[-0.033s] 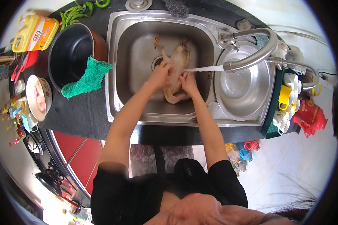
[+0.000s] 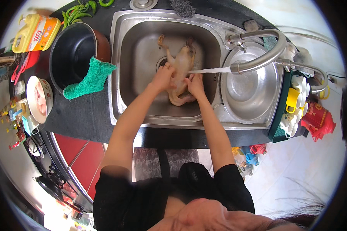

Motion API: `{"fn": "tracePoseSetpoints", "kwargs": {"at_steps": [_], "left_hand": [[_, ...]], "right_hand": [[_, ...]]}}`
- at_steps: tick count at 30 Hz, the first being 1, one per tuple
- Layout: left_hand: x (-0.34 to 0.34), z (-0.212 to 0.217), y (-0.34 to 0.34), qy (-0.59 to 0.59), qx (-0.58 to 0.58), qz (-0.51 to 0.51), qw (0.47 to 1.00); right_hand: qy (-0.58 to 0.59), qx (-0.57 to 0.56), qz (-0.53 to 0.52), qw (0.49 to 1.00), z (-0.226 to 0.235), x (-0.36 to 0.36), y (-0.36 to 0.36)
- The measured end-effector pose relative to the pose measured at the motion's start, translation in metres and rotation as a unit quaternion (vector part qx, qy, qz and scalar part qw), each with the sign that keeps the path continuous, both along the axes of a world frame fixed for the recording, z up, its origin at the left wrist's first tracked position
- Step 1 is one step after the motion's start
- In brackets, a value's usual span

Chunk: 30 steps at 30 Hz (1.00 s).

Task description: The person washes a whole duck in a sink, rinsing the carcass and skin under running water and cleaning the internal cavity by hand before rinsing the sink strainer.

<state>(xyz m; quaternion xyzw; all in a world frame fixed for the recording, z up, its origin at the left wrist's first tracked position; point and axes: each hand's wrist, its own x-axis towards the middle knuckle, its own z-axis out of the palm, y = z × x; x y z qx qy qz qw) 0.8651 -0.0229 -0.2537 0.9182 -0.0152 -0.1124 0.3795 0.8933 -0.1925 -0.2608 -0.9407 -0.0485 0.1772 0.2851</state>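
A pale plucked whole chicken (image 2: 184,59) lies lengthwise in the steel sink basin (image 2: 137,42). Its feet point to the far side, and its neck end curls toward me. My left hand (image 2: 162,79) grips its left side beside the drain (image 2: 161,61). On the opposite side my right hand (image 2: 195,85) pinches the body, thumb and fingers against the skin. Some fingertips are hidden by the hands and the bird. From the steel faucet (image 2: 264,57), a stream of water (image 2: 212,71) runs sideways onto the chicken between my hands.
A round metal basin (image 2: 250,109) fills the sink's right side, below the faucet. Left stand a dark pot (image 2: 67,54) with a green cloth (image 2: 90,82) over its rim, a bowl of pale meat (image 2: 46,90), an oil jug (image 2: 32,34) and green peppers (image 2: 79,15). Cups (image 2: 293,98) sit far right.
My right hand has shifted very slightly against the chicken's side. Everything else looks the same.
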Motion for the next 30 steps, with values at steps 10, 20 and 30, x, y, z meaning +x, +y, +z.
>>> {"fn": "tracePoseSetpoints", "kwargs": {"at_steps": [10, 20, 30], "left_hand": [[0.004, -0.025, 0.023, 0.101, -0.097, -0.082, 0.987], [-0.001, -0.036, 0.023, 0.070, -0.138, -0.059, 0.986], [-0.006, -0.027, 0.026, 0.064, -0.142, -0.053, 0.986]], "right_hand": [[0.009, 0.075, 0.190, 0.979, 0.035, 0.001, 0.010], [-0.023, 0.040, 0.187, 0.981, 0.022, 0.002, 0.013], [-0.041, 0.136, 0.206, 0.968, 0.028, -0.006, 0.026]]}}
